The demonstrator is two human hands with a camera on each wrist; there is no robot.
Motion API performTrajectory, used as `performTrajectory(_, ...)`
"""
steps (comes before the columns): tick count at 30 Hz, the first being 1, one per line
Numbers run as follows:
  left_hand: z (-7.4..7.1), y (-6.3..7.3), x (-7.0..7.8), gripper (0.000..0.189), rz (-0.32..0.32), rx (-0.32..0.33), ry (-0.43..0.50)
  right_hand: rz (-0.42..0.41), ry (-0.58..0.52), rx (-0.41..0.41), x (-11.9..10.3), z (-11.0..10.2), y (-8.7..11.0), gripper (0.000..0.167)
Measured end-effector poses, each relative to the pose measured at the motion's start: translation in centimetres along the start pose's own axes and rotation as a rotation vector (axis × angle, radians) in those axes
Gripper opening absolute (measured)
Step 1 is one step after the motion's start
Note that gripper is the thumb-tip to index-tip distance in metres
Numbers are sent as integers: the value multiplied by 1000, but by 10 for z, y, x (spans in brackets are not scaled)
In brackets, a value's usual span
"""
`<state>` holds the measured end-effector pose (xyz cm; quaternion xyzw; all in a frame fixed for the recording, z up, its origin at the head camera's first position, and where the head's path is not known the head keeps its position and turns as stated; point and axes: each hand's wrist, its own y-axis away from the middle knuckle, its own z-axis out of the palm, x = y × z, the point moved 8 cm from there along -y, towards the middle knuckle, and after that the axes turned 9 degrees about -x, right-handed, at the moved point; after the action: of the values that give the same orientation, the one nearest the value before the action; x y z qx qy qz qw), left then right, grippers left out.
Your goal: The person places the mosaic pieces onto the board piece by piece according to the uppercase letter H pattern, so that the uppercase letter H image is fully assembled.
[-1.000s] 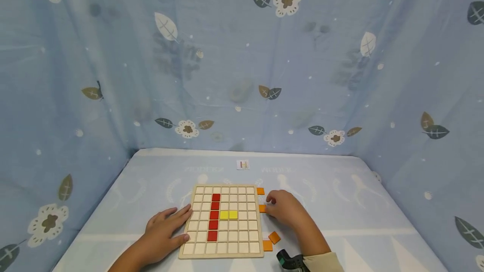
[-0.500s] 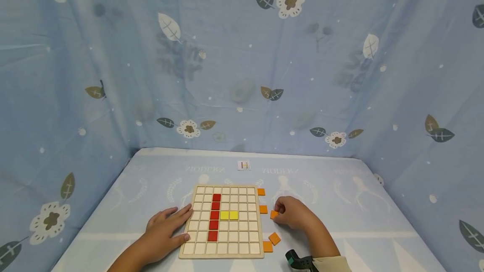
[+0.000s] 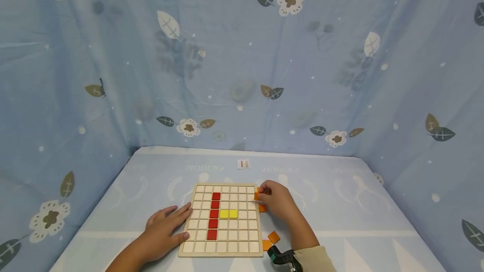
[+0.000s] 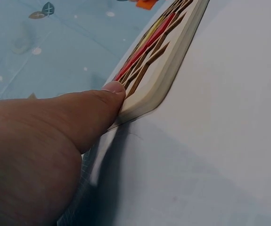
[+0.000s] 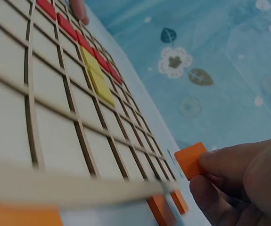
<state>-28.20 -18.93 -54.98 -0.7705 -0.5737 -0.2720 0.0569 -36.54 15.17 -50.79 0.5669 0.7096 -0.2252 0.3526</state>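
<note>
To handle this piece well, the right hand [image 3: 277, 196] probably does best to keep a light pinch near one edge of its orange tile [image 5: 189, 160], leaving the far side free and in sight, and to bring the tile level before lowering it, since a tilted square would likely catch on the raised ribs of the grid board [image 3: 221, 255]. Steady pressure from the left hand [image 3: 162, 230] should keep the board from sliding; its fingers lie spread with the tips at the board's left edge, the thumb on the rim near the lower corner. The held tile sits between the right thumb and fingertips, jutting out on the side toward the board, and in the head view it overlaps the right rim near the top; how high it is above the wood I cannot tell. Other orange tiles [image 3: 274, 237] lie along that rim, two near the hand, two close to the wrist. The red tiles [image 3: 214, 213] and yellow tiles [image 3: 224, 213] sit in cells farther left.
</note>
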Motion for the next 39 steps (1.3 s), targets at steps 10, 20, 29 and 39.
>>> performTrajectory(10, -3, -3, 3, 77, 24, -4, 18, -37, -43, 14, -18, 30, -28, 5)
performTrajectory(20, -4, -2, 1, 77, 18, 4, 9, -29, -40, 39, -15, 40, -33, 5)
performTrajectory(29, -3, 0, 2, 76, 10, -1, 16, -29, 3, 33, -15, 41, -33, 8)
performTrajectory(39, -1, 0, 1, 77, 4, -1, 18, -54, 140, -2, -23, 46, -31, 8)
